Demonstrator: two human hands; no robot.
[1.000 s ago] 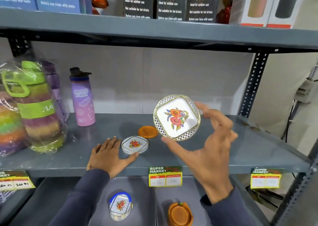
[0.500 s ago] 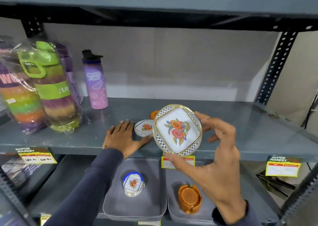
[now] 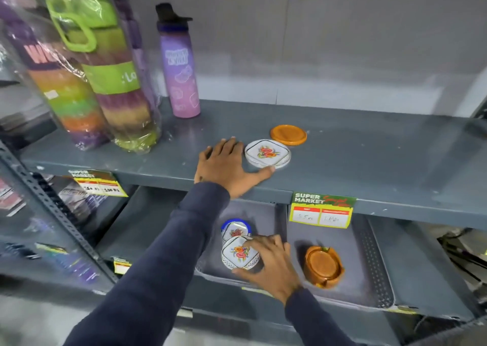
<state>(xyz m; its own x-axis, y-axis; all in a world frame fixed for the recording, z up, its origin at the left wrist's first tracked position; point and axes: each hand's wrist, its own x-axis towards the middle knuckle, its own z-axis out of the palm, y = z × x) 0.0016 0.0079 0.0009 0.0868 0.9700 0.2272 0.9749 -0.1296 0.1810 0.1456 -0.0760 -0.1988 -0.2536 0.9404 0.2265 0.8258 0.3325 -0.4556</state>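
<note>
Two levels are in play. On the upper shelf [image 3: 369,148] your left hand [image 3: 226,169] lies flat, fingers straight and spread. Its grip holds nothing, and the thumb tip sits just beside the shelf coaster [image 3: 267,153].

Below it, the grey tray [image 3: 266,214] is where the work is. Your right hand [image 3: 271,264] has its grip clamped on the floral coaster [image 3: 238,252], fingers curled over the far rim and thumb under the near edge. That coaster is tilted, low over the tray and just in front of the blue-rimmed holder [image 3: 235,228]. Whether it touches the tray floor cannot be told.

To place it well, in my judgement, pinch only the rim and level the coaster. Line it up with the holder's opening and ease it in before you loosen your fingers. Approach gently, since the holder looks light enough to tip or slide back
</note>
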